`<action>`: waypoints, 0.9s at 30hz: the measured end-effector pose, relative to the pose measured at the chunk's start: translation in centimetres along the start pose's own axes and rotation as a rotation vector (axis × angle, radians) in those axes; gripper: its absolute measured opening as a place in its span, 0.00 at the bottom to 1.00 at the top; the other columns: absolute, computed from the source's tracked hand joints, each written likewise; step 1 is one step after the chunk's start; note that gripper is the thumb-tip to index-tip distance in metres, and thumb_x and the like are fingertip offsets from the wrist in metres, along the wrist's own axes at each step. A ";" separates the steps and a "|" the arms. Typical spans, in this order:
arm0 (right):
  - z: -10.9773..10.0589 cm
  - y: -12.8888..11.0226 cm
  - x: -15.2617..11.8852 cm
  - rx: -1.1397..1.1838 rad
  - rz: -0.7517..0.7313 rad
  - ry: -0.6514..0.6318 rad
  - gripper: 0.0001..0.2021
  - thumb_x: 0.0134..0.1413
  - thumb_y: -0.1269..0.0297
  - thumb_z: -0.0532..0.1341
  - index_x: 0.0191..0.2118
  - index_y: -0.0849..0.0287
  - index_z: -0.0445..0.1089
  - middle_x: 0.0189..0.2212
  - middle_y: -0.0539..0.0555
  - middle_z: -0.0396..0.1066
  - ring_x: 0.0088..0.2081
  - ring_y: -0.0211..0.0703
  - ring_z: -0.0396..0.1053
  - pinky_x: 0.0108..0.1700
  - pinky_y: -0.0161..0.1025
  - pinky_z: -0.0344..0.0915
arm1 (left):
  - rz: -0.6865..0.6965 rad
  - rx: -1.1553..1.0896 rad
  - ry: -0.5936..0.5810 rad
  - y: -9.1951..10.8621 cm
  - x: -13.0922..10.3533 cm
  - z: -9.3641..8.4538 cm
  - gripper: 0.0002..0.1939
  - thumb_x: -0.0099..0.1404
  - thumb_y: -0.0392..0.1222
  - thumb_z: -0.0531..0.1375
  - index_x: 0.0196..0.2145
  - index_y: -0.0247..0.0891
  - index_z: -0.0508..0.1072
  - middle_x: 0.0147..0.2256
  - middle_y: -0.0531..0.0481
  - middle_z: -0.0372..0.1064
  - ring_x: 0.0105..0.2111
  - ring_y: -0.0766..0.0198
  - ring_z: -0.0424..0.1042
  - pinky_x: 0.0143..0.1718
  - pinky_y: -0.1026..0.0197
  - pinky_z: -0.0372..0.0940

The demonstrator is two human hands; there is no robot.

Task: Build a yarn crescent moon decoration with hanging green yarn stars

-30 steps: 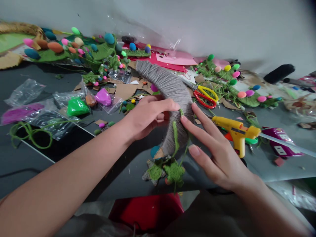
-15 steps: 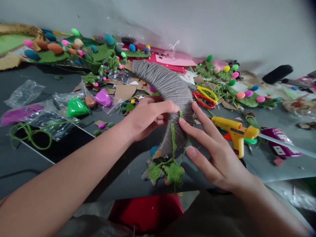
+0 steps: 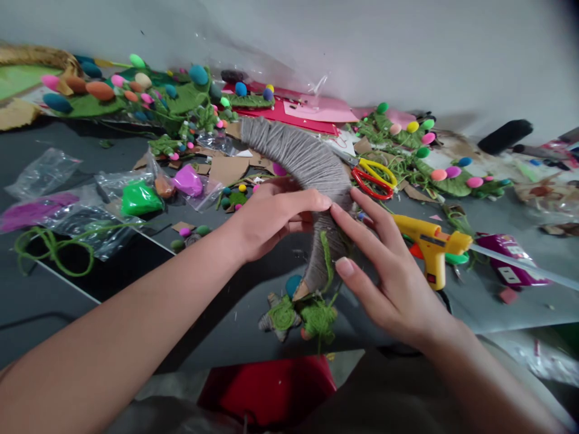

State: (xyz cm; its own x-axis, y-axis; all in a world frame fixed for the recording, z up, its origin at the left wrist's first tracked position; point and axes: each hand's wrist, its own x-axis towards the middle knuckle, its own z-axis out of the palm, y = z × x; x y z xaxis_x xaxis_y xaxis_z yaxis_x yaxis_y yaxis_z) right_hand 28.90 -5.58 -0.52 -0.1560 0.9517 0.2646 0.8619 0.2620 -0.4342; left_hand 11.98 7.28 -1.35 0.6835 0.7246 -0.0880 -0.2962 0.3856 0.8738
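A crescent wrapped in grey yarn (image 3: 307,160) slants across the middle, with bare cardboard showing at its lower tip. My left hand (image 3: 275,217) grips its left side, thumb on top and fingers beneath. My right hand (image 3: 389,265) touches the right side with its fingertips, fingers apart; the index fingertip lies beside the left thumb. A green yarn strand (image 3: 326,259) crosses the crescent's lower part. Below the tip are a grey star with a green spiral (image 3: 283,316) and a green yarn star (image 3: 318,318). A blue ball (image 3: 294,285) is beside the tip.
Scissors (image 3: 373,178) and a yellow glue gun (image 3: 432,244) lie to the right. Clay in plastic bags (image 3: 141,198) and a green yarn tangle (image 3: 54,250) are at the left. Leafy pieces with coloured balls (image 3: 181,99) and cardboard scraps (image 3: 228,170) lie behind.
The crescent's lower end has swung slightly right and down. My right index fingertip has moved up against my left thumb, and the short green strand between them no longer shows.
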 end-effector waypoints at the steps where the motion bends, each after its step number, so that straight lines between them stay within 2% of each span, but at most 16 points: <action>1: 0.1 0.0 0.1 -0.046 -0.008 0.024 0.31 0.66 0.57 0.58 0.72 0.47 0.55 0.75 0.56 0.43 0.73 0.62 0.47 0.70 0.62 0.54 | -0.006 -0.002 -0.003 0.0 0.0 -0.1 0.04 0.58 0.36 0.67 0.34 0.37 0.79 0.35 0.52 0.77 0.36 0.67 0.74 0.36 0.67 0.68; 3: 0.3 0.0 0.1 -0.101 -0.018 0.061 0.31 0.65 0.56 0.59 0.71 0.49 0.57 0.74 0.58 0.46 0.72 0.63 0.49 0.70 0.63 0.54 | -0.020 -0.012 -0.010 0.1 0.0 -0.2 0.02 0.60 0.35 0.66 0.33 0.36 0.79 0.33 0.53 0.76 0.34 0.68 0.74 0.35 0.68 0.68; 5: 0.3 -0.1 0.2 -0.059 -0.011 0.062 0.30 0.66 0.56 0.59 0.71 0.49 0.58 0.74 0.57 0.46 0.72 0.62 0.49 0.70 0.62 0.54 | -0.029 -0.026 -0.013 0.1 0.1 -0.4 0.01 0.61 0.35 0.66 0.32 0.35 0.79 0.31 0.53 0.75 0.33 0.69 0.75 0.34 0.69 0.68; 8: 0.1 -0.3 0.3 0.196 0.053 0.116 0.25 0.68 0.57 0.57 0.69 0.46 0.61 0.72 0.53 0.51 0.72 0.56 0.51 0.70 0.57 0.56 | -0.044 -0.019 0.022 0.2 0.3 -0.3 0.01 0.60 0.34 0.66 0.30 0.34 0.79 0.29 0.53 0.73 0.30 0.71 0.73 0.31 0.70 0.66; 10: 0.0 -0.2 0.5 0.422 0.170 0.250 0.22 0.69 0.58 0.57 0.66 0.44 0.63 0.68 0.52 0.60 0.68 0.53 0.59 0.66 0.54 0.63 | -0.058 0.004 0.076 0.3 0.4 -0.3 0.05 0.58 0.33 0.67 0.25 0.34 0.77 0.23 0.56 0.67 0.23 0.74 0.66 0.25 0.71 0.60; 12: 0.0 0.2 0.7 0.600 0.332 0.356 0.21 0.67 0.56 0.60 0.63 0.45 0.66 0.61 0.53 0.70 0.60 0.50 0.69 0.59 0.50 0.71 | -0.081 0.018 0.117 0.4 0.5 -0.2 0.09 0.57 0.34 0.68 0.22 0.34 0.74 0.19 0.58 0.63 0.19 0.76 0.60 0.22 0.70 0.56; 13: 0.0 0.4 0.9 0.664 0.411 0.353 0.20 0.65 0.54 0.62 0.61 0.47 0.69 0.56 0.53 0.73 0.55 0.49 0.72 0.55 0.48 0.73 | -0.095 0.019 0.117 0.4 0.5 -0.2 0.09 0.57 0.34 0.68 0.22 0.35 0.74 0.20 0.57 0.64 0.20 0.75 0.62 0.24 0.70 0.58; 16: 0.1 1.0 1.3 0.784 0.571 0.185 0.16 0.62 0.51 0.65 0.51 0.52 0.76 0.45 0.53 0.77 0.43 0.43 0.74 0.45 0.41 0.72 | -0.119 0.031 0.056 0.4 0.4 -0.3 0.04 0.56 0.36 0.68 0.27 0.37 0.76 0.30 0.53 0.73 0.30 0.69 0.72 0.35 0.64 0.66; 19: 0.0 1.1 1.6 0.899 0.619 0.078 0.12 0.59 0.53 0.67 0.43 0.53 0.79 0.39 0.51 0.77 0.36 0.38 0.71 0.39 0.36 0.68 | -0.114 0.096 0.031 0.2 0.3 -0.4 0.04 0.56 0.38 0.68 0.29 0.38 0.77 0.33 0.53 0.75 0.32 0.67 0.73 0.35 0.65 0.65; 23: -0.1 0.9 2.1 1.085 0.698 0.045 0.08 0.57 0.56 0.69 0.36 0.54 0.80 0.32 0.49 0.75 0.30 0.35 0.66 0.35 0.34 0.65 | -0.103 0.127 0.012 0.0 0.4 -0.6 0.06 0.58 0.41 0.69 0.33 0.38 0.79 0.35 0.51 0.76 0.33 0.66 0.74 0.34 0.66 0.65; 27: 0.1 1.4 2.4 1.204 0.798 0.080 0.08 0.55 0.56 0.70 0.32 0.54 0.78 0.32 0.50 0.74 0.30 0.37 0.66 0.34 0.35 0.65 | -0.115 0.092 -0.006 0.3 0.5 -0.9 0.10 0.59 0.47 0.68 0.30 0.38 0.78 0.32 0.50 0.76 0.29 0.67 0.73 0.33 0.65 0.67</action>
State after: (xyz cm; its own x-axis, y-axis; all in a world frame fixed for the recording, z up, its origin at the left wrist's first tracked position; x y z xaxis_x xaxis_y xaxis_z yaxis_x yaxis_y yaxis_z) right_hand 29.68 -2.95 -0.59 0.2253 0.9049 -0.3611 -0.2238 -0.3126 -0.9231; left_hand 11.65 8.29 -1.56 0.7137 0.6750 -0.1872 -0.1535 0.4114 0.8984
